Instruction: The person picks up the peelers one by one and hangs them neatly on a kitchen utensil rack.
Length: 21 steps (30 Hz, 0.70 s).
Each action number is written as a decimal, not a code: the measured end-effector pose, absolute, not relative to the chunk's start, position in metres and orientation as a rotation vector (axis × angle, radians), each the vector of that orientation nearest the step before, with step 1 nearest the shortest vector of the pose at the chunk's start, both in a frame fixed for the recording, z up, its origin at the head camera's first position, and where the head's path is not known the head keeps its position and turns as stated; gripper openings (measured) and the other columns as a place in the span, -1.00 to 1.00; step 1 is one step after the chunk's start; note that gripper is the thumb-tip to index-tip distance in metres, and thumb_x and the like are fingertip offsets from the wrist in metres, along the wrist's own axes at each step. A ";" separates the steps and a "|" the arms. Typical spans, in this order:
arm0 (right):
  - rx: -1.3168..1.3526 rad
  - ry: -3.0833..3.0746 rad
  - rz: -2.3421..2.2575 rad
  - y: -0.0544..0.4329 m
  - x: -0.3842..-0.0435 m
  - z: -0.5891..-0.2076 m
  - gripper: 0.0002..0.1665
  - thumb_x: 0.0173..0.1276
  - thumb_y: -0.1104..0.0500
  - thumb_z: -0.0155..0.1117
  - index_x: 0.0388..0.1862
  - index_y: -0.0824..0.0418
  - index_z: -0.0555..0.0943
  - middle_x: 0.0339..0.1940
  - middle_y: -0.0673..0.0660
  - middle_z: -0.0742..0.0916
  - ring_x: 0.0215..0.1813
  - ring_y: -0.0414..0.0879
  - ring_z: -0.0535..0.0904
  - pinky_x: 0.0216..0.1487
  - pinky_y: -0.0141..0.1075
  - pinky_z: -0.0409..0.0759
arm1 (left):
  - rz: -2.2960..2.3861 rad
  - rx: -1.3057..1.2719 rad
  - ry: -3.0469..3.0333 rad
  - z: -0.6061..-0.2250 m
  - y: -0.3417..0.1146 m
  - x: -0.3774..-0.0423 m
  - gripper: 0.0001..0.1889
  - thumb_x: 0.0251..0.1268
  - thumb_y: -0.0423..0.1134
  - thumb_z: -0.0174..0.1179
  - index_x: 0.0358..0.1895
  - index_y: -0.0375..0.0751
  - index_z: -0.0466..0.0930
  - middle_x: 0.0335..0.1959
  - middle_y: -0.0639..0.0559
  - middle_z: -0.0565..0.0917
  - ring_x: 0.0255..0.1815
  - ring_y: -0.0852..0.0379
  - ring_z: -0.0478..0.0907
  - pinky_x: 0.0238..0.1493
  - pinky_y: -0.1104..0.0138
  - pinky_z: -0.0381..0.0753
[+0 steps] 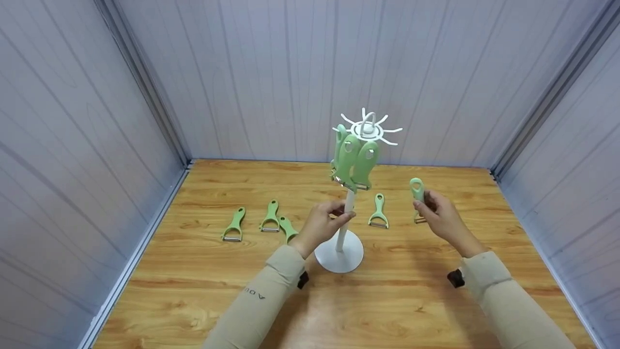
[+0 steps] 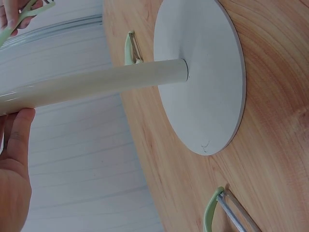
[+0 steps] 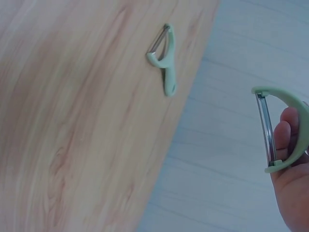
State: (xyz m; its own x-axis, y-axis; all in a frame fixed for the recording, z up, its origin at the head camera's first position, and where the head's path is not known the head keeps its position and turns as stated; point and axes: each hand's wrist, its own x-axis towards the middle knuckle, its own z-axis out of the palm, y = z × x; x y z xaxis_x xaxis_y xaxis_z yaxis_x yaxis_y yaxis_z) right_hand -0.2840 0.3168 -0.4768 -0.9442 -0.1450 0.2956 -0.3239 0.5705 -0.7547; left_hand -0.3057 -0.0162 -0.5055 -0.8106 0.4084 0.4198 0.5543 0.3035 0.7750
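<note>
My left hand (image 1: 320,224) grips the white pole (image 2: 96,86) of a stand with a round base (image 1: 352,257) and a ring of hooks (image 1: 387,131) on top. Three green peelers (image 1: 364,165) hang from hooks on the stand's near left side. To the right, my right hand (image 1: 441,216) pinches another green peeler (image 1: 417,188) by its handle, holding it above the table with the eyelet end up. The blade end of this held peeler (image 3: 301,121) shows in the right wrist view. Between stand and right hand, one peeler (image 1: 379,212) lies on the table.
Left of the stand, three more peelers lie on the wooden table (image 1: 193,281): one far left (image 1: 236,225), one beside it (image 1: 271,215), and one partly hidden by my left arm (image 1: 287,228). Pale panel walls (image 1: 271,77) enclose the table at the back and sides.
</note>
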 end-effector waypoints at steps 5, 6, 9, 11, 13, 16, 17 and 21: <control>0.444 -2.521 1.366 0.307 -0.280 -0.468 -0.75 0.72 0.27 0.18 0.18 0.43 0.61 -0.18 0.16 0.73 -0.21 -0.13 0.70 -0.18 -0.39 0.73 | -1.544 -0.903 -2.409 -0.505 -0.016 -0.306 -0.75 0.61 -0.16 0.33 0.12 -0.23 0.80 -0.14 -0.12 0.86 -0.06 -0.01 0.82 0.03 0.13 0.84; 0.455 -2.506 1.375 0.306 -0.280 -0.467 -0.76 0.72 0.28 0.18 0.17 0.44 0.62 -0.19 0.15 0.73 -0.21 -0.10 0.70 -0.18 -0.40 0.73 | -1.550 -0.903 -2.408 -0.505 -0.016 -0.306 -0.75 0.60 -0.17 0.34 0.13 -0.24 0.80 -0.14 -0.13 0.86 -0.06 -0.02 0.82 0.03 0.11 0.84; 0.483 -2.469 1.398 0.301 -0.279 -0.463 -0.77 0.72 0.29 0.18 0.15 0.44 0.62 -0.22 0.09 0.72 -0.22 -0.09 0.71 -0.18 -0.42 0.73 | -1.568 -0.903 -2.404 -0.505 -0.015 -0.306 -0.76 0.59 -0.19 0.35 0.11 -0.26 0.80 -0.14 -0.15 0.86 -0.06 -0.04 0.82 0.04 0.05 0.83; 0.500 -2.450 1.405 0.298 -0.277 -0.460 -0.78 0.71 0.30 0.18 0.13 0.45 0.62 -0.23 0.06 0.71 -0.23 -0.12 0.70 -0.19 -0.44 0.73 | -1.573 -0.907 -2.398 -0.505 -0.015 -0.306 -0.77 0.59 -0.20 0.34 0.09 -0.27 0.80 -0.14 -0.16 0.86 -0.06 -0.05 0.82 0.04 0.02 0.83; 0.513 -2.435 1.419 0.295 -0.276 -0.457 -0.79 0.71 0.30 0.19 0.13 0.44 0.61 -0.23 0.04 0.70 -0.23 -0.12 0.70 -0.18 -0.45 0.72 | -1.572 -0.909 -2.394 -0.505 -0.015 -0.306 -0.77 0.59 -0.20 0.35 0.08 -0.27 0.81 -0.15 -0.15 0.86 -0.06 -0.04 0.82 0.04 0.02 0.83; 0.519 -2.420 1.444 0.292 -0.274 -0.453 -0.80 0.71 0.31 0.19 0.13 0.43 0.61 -0.23 0.04 0.69 -0.21 -0.09 0.71 -0.16 -0.46 0.72 | -1.557 -0.910 -2.386 -0.506 -0.015 -0.306 -0.78 0.59 -0.19 0.35 0.06 -0.25 0.81 -0.16 -0.13 0.86 -0.08 -0.03 0.83 0.02 0.03 0.84; 0.517 -2.415 1.452 0.291 -0.273 -0.451 -0.80 0.71 0.31 0.18 0.13 0.43 0.61 -0.22 0.06 0.69 -0.20 -0.07 0.71 -0.16 -0.46 0.72 | -1.554 -0.910 -2.384 -0.506 -0.016 -0.306 -0.78 0.58 -0.19 0.36 0.06 -0.25 0.81 -0.16 -0.13 0.86 -0.08 -0.03 0.83 0.01 0.03 0.84; 0.521 -2.388 1.451 0.285 -0.270 -0.446 -0.83 0.69 0.34 0.19 0.10 0.43 0.61 -0.23 0.12 0.70 -0.21 -0.10 0.71 -0.16 -0.47 0.72 | -1.558 -0.909 -2.376 -0.506 -0.015 -0.305 -0.78 0.58 -0.19 0.36 0.06 -0.26 0.81 -0.17 -0.14 0.86 -0.09 -0.05 0.83 0.00 0.02 0.84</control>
State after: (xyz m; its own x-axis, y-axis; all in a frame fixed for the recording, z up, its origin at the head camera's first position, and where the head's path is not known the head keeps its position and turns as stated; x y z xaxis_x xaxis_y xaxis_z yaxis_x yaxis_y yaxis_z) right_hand -0.2697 0.2850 -0.4456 -0.8900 -0.1512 0.4302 -0.4514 0.4245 -0.7848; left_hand -0.3055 -0.0154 -0.5063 -0.8028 0.4000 0.4422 0.5650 0.2735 0.7784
